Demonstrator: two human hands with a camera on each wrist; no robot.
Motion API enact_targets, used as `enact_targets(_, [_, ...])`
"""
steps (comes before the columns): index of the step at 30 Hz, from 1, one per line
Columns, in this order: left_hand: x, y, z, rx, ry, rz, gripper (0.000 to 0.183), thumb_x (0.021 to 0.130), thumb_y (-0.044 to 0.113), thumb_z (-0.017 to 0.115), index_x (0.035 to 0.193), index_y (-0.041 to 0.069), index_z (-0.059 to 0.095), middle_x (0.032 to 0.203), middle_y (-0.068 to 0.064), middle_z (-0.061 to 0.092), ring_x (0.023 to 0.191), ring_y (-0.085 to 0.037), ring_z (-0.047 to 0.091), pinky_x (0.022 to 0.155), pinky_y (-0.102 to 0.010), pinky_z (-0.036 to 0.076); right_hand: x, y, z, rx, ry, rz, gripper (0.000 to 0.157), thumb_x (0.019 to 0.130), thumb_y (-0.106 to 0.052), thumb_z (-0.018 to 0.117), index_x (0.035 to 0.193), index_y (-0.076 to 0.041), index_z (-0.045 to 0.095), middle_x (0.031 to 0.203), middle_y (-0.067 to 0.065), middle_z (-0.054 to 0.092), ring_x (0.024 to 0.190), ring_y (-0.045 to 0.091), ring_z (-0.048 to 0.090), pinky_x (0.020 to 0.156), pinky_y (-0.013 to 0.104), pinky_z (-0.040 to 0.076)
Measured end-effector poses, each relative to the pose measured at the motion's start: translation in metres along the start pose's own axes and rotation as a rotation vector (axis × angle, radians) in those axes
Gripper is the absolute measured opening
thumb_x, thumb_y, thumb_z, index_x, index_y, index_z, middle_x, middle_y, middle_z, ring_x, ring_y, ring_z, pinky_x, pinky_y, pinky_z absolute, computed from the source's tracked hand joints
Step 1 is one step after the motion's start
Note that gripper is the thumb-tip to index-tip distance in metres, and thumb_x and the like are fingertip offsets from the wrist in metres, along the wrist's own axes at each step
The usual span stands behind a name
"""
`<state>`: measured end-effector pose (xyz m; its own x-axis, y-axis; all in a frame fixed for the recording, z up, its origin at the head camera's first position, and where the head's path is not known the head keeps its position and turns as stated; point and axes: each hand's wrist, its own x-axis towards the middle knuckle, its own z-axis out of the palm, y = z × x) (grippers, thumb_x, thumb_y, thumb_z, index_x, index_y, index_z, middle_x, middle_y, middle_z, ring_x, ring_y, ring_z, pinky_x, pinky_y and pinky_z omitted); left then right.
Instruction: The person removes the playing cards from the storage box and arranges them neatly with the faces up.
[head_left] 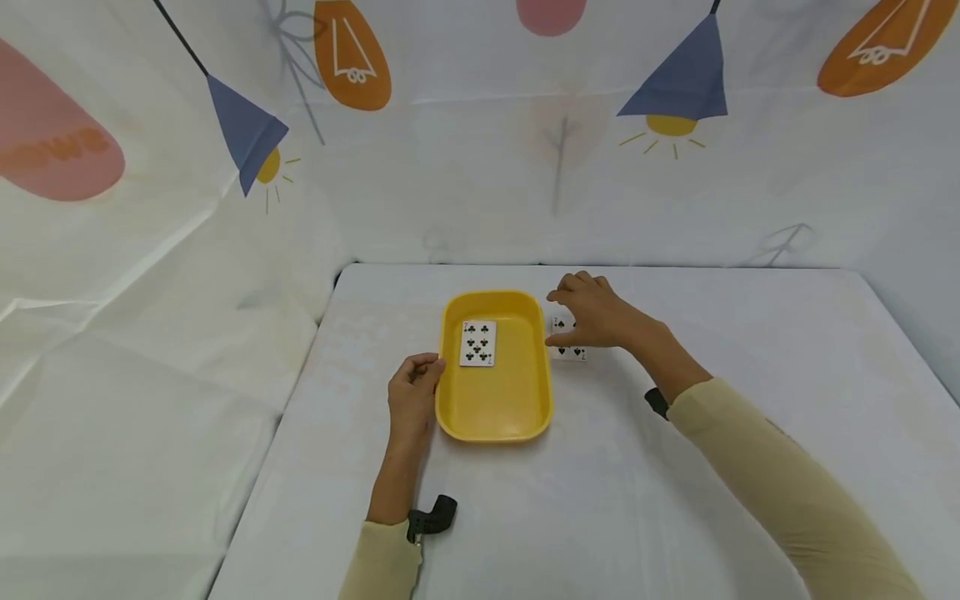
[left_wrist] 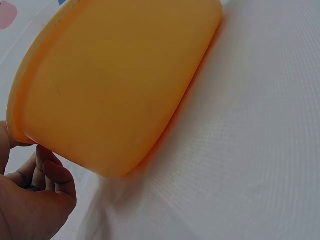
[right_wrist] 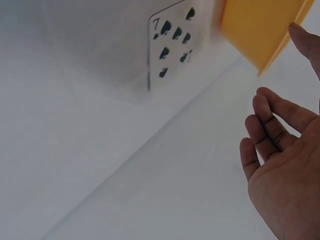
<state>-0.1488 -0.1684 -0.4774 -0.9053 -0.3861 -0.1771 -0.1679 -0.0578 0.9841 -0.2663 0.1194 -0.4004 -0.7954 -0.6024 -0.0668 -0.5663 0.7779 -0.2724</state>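
White worktop (head_left: 525,525): left hand (head_left: 412,392) pinches yellow tray (head_left: 517,387); right hand (head_left: 588,314), spread, empty, hovers near seven of spades (right_wrist: 172,47). Judged step: reaching; next calls for closure.

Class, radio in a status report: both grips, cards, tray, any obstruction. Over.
Left grip pinches yellow tray by its edge. Right grip empty. Seven of spades outside tray; another card inside. Nothing visibly in the way.

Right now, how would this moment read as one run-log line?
left hand: grips yellow tray | right hand: holds nothing, over spade card | club card: inside tray | spade card: beside tray on table
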Motion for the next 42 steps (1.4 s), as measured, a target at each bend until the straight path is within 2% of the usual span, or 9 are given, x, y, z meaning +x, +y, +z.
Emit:
enact_targets(8, [0.001,-0.001,-0.001,-0.006,-0.001,0.002,0.021,0.093,0.021,0.072,0.108,0.007,0.069,0.100,-0.010,0.060,0.089,-0.021,0.059,0.074,-0.023,0.054,0.025,-0.042,0.007,-0.022,-0.047,-0.063,0.078,0.081,-0.052,0.079,0.137,-0.002,0.057,0.131,0.013,0.050,0.123,0.030,0.039,0.108,0.047,0.030])
enact_targets(14, [0.001,-0.001,0.000,0.011,0.016,-0.002,0.022,0.093,0.021,0.072,0.109,0.007,0.069,0.100,-0.009,0.060,0.087,-0.020,0.058,0.072,-0.022,0.053,0.044,-0.059,0.024,-0.053,-0.080,-0.117,0.079,0.080,-0.055,0.079,0.136,-0.002,0.059,0.128,0.013,0.050,0.119,0.029,0.041,0.105,0.045,0.032])
enact_targets(19, [0.002,-0.003,0.001,0.034,0.014,-0.014,0.022,0.093,0.023,0.072,0.108,0.008,0.069,0.100,-0.009,0.060,0.087,-0.020,0.058,0.073,-0.022,0.053,0.057,-0.064,0.040,-0.094,-0.130,-0.071,0.083,0.077,-0.060,0.078,0.137,-0.006,0.059,0.133,0.012,0.048,0.126,0.030,0.039,0.112,0.046,0.029])
enact_targets(21, [0.003,-0.004,0.001,0.041,0.010,-0.020,0.022,0.092,0.024,0.073,0.108,0.009,0.069,0.100,-0.009,0.061,0.088,-0.020,0.058,0.074,-0.022,0.054,0.061,-0.064,0.046,-0.105,-0.140,-0.045,0.081,0.076,-0.062,0.078,0.133,-0.007,0.061,0.134,0.012,0.048,0.130,0.031,0.037,0.115,0.047,0.025])
enact_targets(24, [0.004,-0.005,0.000,0.042,0.008,-0.017,0.022,0.092,0.025,0.073,0.107,0.010,0.070,0.101,-0.009,0.061,0.089,-0.021,0.059,0.075,-0.023,0.054,0.067,-0.066,0.051,-0.120,-0.137,-0.026,0.069,0.074,-0.063,0.079,0.117,-0.011,0.066,0.133,0.011,0.048,0.132,0.031,0.036,0.118,0.048,0.019])
enact_targets(26, [0.005,-0.005,-0.001,0.036,0.011,-0.014,0.022,0.092,0.024,0.073,0.107,0.009,0.070,0.101,-0.010,0.061,0.089,-0.021,0.059,0.075,-0.024,0.054,0.070,-0.068,0.053,-0.118,-0.133,-0.021,0.060,0.073,-0.063,0.080,0.104,-0.014,0.066,0.129,0.010,0.049,0.131,0.030,0.036,0.118,0.048,0.019])
enact_targets(28, [0.005,-0.005,-0.001,0.034,0.011,-0.014,0.022,0.092,0.025,0.073,0.107,0.009,0.069,0.101,-0.010,0.061,0.089,-0.022,0.059,0.075,-0.024,0.054,0.072,-0.069,0.054,-0.127,-0.135,-0.020,0.057,0.073,-0.064,0.080,0.098,-0.016,0.065,0.127,0.009,0.049,0.130,0.030,0.036,0.117,0.048,0.020])
enact_targets(36, [0.004,-0.004,0.000,0.025,0.009,-0.016,0.021,0.092,0.023,0.072,0.107,0.008,0.069,0.101,-0.010,0.060,0.090,-0.021,0.058,0.076,-0.023,0.054,0.074,-0.074,0.053,-0.187,-0.174,0.001,0.078,0.075,-0.067,0.075,0.123,-0.007,0.063,0.131,0.011,0.047,0.129,0.030,0.037,0.115,0.048,0.021])
enact_targets(42, [0.003,-0.002,-0.001,0.006,-0.003,0.001,0.022,0.092,0.023,0.072,0.107,0.007,0.069,0.101,-0.010,0.060,0.088,-0.021,0.058,0.075,-0.023,0.054,0.072,-0.074,0.051,-0.192,-0.166,-0.001,0.077,0.075,-0.067,0.076,0.122,-0.007,0.063,0.129,0.011,0.048,0.127,0.029,0.037,0.112,0.047,0.024])
